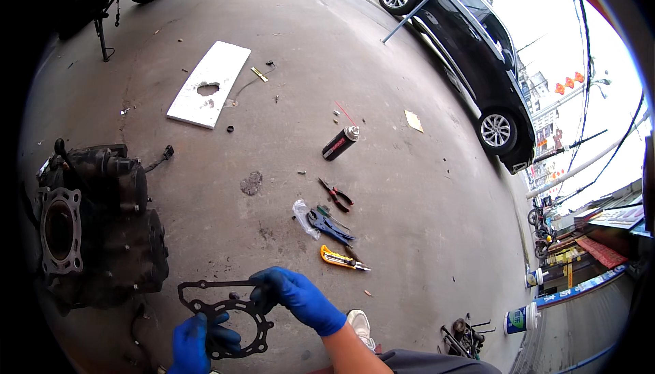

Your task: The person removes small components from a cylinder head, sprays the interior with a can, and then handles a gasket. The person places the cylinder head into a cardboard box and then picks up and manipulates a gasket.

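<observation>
Closest in: a thin black gasket [225, 312], pinched along its lower edge by the blue-gloved left hand [193, 343] and at its upper right by the blue-gloved right hand [297, 297], held just above the grey concrete floor [225, 217]. To the left, a dark engine block [95, 224]. Further out, a yellow utility knife [341, 258], blue pliers [329, 226], red-handled cutters [335, 194], a spray can [340, 143]. Beyond, a white board [209, 84] and, far right, a black car [471, 53].

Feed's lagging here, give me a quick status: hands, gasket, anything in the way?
Left hand and right hand, both blue-gloved, grip the black gasket. Held above the concrete floor. Engine block left, apart. Nothing between.
</observation>
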`<action>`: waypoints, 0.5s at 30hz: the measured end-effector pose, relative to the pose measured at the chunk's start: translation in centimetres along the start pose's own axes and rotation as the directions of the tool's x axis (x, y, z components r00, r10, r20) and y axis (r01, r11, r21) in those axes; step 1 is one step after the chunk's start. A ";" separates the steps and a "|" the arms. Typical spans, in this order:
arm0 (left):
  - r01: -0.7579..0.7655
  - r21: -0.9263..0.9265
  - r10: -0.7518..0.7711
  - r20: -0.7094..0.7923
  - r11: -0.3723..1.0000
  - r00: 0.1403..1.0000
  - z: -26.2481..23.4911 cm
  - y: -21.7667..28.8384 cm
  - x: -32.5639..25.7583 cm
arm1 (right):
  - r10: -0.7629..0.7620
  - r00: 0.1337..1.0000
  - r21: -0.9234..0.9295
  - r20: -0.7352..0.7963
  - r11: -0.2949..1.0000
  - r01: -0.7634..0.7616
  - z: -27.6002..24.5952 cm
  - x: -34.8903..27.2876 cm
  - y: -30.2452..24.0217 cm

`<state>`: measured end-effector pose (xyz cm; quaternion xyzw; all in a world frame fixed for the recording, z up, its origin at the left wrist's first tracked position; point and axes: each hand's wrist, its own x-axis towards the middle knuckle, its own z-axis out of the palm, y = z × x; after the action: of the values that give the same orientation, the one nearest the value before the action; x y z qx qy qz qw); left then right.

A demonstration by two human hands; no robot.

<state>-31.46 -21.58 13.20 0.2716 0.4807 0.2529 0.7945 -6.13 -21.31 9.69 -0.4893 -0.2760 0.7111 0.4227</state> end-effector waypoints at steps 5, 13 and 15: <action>-0.190 0.091 0.190 0.012 0.977 0.982 0.2 -1.1 0.9 | 0.093 0.994 0.000 0.059 0.996 -0.093 0.5 0.0 1.3; -0.181 -0.010 0.179 -0.076 0.984 0.981 1.5 -5.0 1.3 | 0.086 0.995 -0.071 0.047 0.994 -0.083 1.3 -1.1 1.8; -0.002 0.032 0.001 0.027 0.999 1.000 0.2 -3.5 -0.1 | 0.061 0.995 -0.207 0.082 0.977 -0.043 2.1 -1.4 3.9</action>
<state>-30.86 -24.19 10.94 0.2881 0.4736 0.2420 0.7963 -9.14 -24.34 7.98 -0.5055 -0.3533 0.7106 0.3386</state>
